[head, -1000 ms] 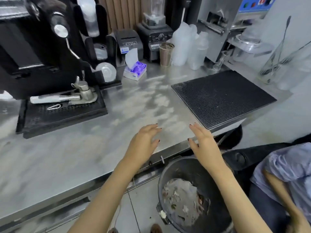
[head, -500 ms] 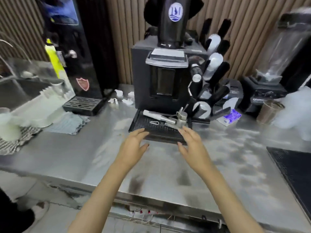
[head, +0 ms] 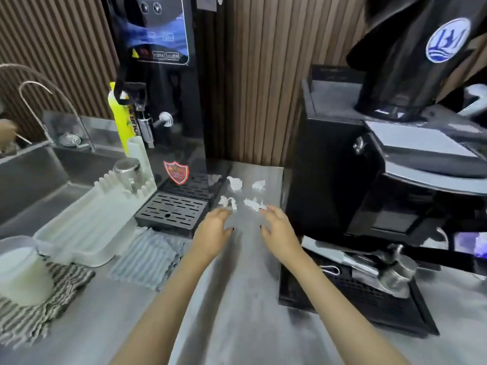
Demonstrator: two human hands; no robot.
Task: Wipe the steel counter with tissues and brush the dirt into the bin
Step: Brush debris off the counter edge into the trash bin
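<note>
Between the hot-water dispenser (head: pixel 158 75) and the coffee machine (head: pixel 342 180): four crumpled white tissue scraps (head: pixel 235 183) lie on the steel desk (head: pixel 237 299), near its back edge below the slatted wall (head: pixel 263 88).
Left grip (head: pixel 213 230): released, palm down, fingers spread and lightly bent, holding nothing. Its fingertips are just beside the near-left scrap, and I cannot tell whether they touch.
Right grip (head: pixel 279 230): released in the same way and holding nothing. Its fingertips are at the edge of the near-right scrap, and contact is unclear.
Both forearms: stretched forward over the bare strip of desk, side by side and apart.
Left of the hands: the dispenser's black drip tray (head: pixel 172 213). A folded striped cloth (head: pixel 150 259) lies in front of it, beside a white drying rack (head: pixel 87 227) holding a steel jug (head: pixel 127 172). The sink (head: pixel 31 175) is beyond.
Right of the hands: the coffee machine's dark tray (head: pixel 355 293) with a metal portafilter (head: pixel 395 270) lying across it.
</note>
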